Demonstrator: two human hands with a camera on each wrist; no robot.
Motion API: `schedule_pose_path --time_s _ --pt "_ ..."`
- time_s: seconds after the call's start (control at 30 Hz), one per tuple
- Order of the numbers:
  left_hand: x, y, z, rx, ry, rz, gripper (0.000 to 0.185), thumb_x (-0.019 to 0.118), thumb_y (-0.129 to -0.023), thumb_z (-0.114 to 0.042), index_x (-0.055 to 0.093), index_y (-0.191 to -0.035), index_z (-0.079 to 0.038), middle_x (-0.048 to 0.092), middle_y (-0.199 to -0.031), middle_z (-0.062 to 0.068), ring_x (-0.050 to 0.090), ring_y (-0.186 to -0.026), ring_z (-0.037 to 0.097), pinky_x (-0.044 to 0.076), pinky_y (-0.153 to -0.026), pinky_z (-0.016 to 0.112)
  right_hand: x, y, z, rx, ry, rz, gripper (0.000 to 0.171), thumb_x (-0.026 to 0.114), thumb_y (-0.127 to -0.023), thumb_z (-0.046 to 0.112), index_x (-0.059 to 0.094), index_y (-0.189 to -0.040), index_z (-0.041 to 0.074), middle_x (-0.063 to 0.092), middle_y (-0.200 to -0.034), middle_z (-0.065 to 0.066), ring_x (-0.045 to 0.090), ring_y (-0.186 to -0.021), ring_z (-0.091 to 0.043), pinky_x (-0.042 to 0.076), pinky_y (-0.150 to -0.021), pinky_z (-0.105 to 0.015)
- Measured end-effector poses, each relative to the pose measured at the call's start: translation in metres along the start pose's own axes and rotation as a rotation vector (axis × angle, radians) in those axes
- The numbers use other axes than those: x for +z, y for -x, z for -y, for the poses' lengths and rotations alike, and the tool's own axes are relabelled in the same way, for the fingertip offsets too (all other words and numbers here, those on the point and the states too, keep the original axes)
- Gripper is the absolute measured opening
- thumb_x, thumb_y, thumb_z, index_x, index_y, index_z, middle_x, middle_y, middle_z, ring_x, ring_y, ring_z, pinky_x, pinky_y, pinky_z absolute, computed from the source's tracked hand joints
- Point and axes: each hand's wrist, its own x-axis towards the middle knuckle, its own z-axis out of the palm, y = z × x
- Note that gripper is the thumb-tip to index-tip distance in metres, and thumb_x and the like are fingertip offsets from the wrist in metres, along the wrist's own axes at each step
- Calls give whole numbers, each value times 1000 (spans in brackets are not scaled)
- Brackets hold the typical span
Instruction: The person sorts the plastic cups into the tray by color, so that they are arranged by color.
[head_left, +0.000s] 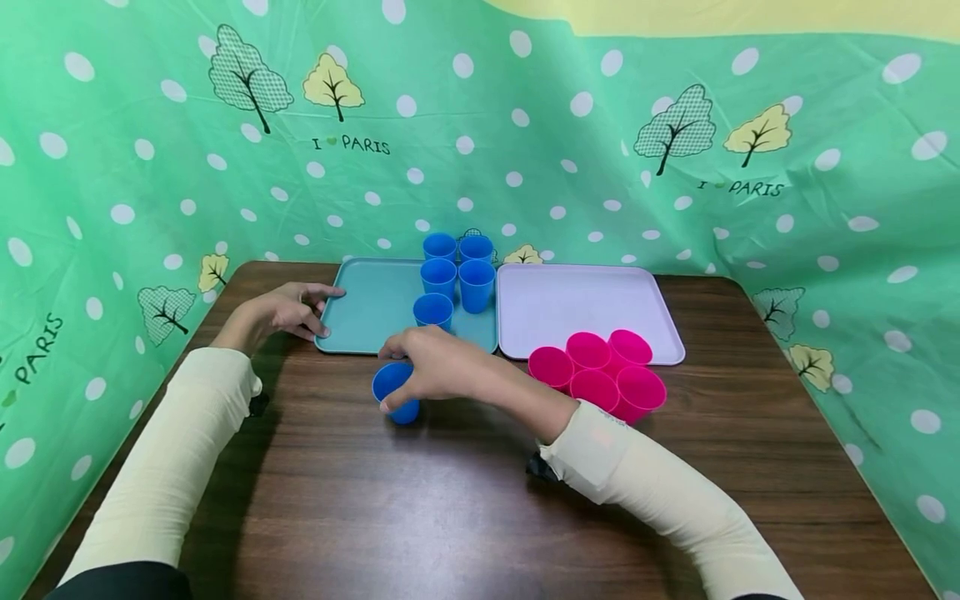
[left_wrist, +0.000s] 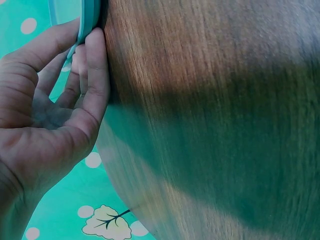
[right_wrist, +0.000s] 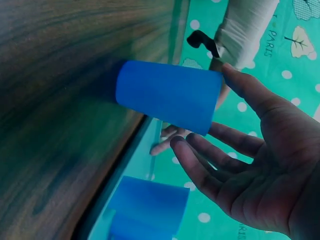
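My left hand (head_left: 288,308) holds the left edge of a teal tray (head_left: 367,304), its fingers and thumb at the rim near the front corner. In the left wrist view, the fingertips meet the tray's edge (left_wrist: 89,20). My right hand (head_left: 442,367) has its thumb and fingers around the rim of a blue cup (head_left: 405,412), which stands upright on the table in front of the tray. In the right wrist view, the thumb touches one side of this cup's (right_wrist: 167,95) rim, with fingers at the other. Several blue cups (head_left: 477,287) stand upright along the tray's right side.
A lilac tray (head_left: 577,300) lies right beside the teal one. Several pink cups (head_left: 641,396) stand bunched at its front edge, near my right forearm. The brown wooden table (head_left: 450,517) extends toward me. A green patterned cloth (head_left: 480,125) hangs behind and at the sides.
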Motion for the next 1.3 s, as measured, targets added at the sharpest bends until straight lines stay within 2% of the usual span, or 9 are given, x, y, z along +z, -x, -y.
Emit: schedule_pose_path --time_s 0.37,0.6,0.93,1.3 --pt "1 2 0 7 0 -5 96 78 -96 12 32 -178 -5 46 -111 7 61 -92 20 66 -81 36 3 5 -2 -33 -7 7 68 97 -92 38 73 -149 12 75 -150 -10 71 -140 -28 63 -114 -46" --pt "2 1 1 7 -4 -9 97 79 -95 13 32 -178 -6 46 -116 9 61 -94 21 66 -81 36 1 9 -4 -11 -33 18 66 95 -94 35 72 -151 13 74 -151 -9 69 -141 -29 64 -112 -48" --pt "-1 0 2 7 -2 -5 95 81 -96 11 36 -177 -8 49 -122 12 62 -97 21 67 -83 36 -10 19 -14 23 -60 -7 71 97 -92 32 69 -154 11 72 -154 -10 66 -145 -32 65 -110 -51" --pt "-1 1 1 15 -13 6 96 82 -96 9 35 -178 -9 49 -125 13 63 -100 22 67 -84 36 -23 30 -25 79 -36 -35 71 97 -92 31 69 -155 11 71 -155 -11 61 -149 -34 66 -108 -51"
